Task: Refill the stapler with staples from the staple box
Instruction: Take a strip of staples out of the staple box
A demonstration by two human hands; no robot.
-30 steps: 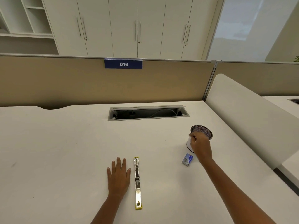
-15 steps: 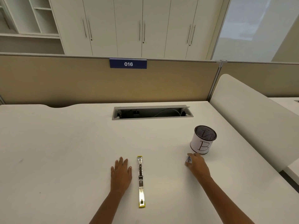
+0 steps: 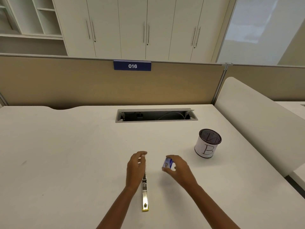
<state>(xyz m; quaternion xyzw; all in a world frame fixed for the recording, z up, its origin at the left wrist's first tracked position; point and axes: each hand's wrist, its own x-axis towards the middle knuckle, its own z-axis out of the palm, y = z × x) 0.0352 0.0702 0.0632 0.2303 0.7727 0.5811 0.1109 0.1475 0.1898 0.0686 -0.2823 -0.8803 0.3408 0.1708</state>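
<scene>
Moved: right hand (image 3: 179,169) has lifted the staple box (image 3: 167,163), pinched in its fingers, off the bench (image 3: 66,154) | left hand (image 3: 136,167) now curls round the far end of the stapler (image 3: 145,189) | stapler lies opened flat near the bench's front edge | loading looks next.

A white desk (image 3: 66,146) fills the foreground, with a cable trough (image 3: 156,115) sunk into it (lid raised, wires showing inside). Behind it stands a tan partition (image 3: 66,83) bearing a blue plate (image 3: 132,65) marked 016. Beyond are white cupboards (image 3: 132,27), open shelves (image 3: 33,22) at the left and a frosted pane (image 3: 257,27) at the right. A white rounded panel (image 3: 247,116) borders the desk's right side.
</scene>
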